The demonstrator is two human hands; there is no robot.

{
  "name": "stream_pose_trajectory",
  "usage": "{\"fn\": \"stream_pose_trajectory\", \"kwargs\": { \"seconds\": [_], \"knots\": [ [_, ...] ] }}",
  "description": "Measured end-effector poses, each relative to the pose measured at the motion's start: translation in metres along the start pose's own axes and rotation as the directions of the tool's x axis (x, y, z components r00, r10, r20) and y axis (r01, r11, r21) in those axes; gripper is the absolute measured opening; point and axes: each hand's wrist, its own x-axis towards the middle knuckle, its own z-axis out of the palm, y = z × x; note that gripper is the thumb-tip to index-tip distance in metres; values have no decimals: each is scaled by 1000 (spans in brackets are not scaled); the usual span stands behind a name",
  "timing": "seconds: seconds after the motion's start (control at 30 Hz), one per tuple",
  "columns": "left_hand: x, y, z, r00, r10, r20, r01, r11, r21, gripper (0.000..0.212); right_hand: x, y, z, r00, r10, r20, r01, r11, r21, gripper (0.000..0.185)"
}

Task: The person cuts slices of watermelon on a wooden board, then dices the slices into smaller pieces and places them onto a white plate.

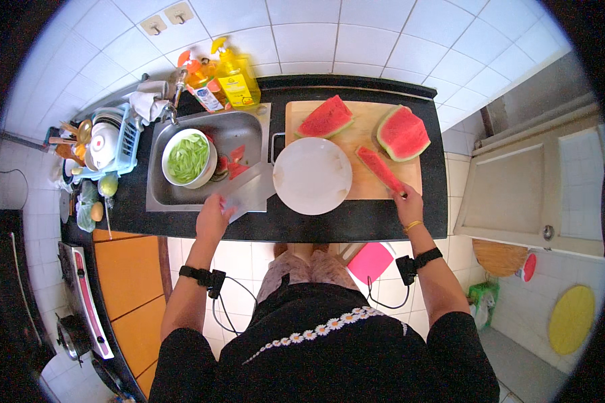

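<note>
A flat, pale, translucent-looking item (249,189), possibly a blade or plastic piece, is in my left hand (214,219) over the sink's right rim; its exact kind is unclear. My right hand (409,204) grips the lower end of a narrow watermelon strip (379,169) above the wooden cutting board (365,118). Two larger watermelon pieces rest on that board, a wedge (326,118) at its upper left and a chunk (403,133) at its right. A round white plate (312,176) overlaps the board's lower left corner.
Inside the steel sink (154,176), a white bowl (209,169) holds pale green slices (187,158), beside red scraps (237,153). Two pump bottles (238,83) (206,90) stand behind it. A blue dish rack (127,143) is at left; the black counter's front edge (333,234) runs before me.
</note>
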Motion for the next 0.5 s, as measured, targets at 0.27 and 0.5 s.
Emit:
{"fn": "stream_pose_trajectory", "kwargs": {
  "seconds": [0.27, 0.5],
  "knots": [
    [-17, -28, 1, 996, 50, 76, -66, 972, 224, 59, -12, 10, 18, 995, -32, -93, 27, 998, -49, 38],
    [-10, -54, 11, 982, 128, 138, -156, 964, 216, 57, -36, -9, 28, 993, 13, -118, -21, 998, -67, 38]
  ]
}}
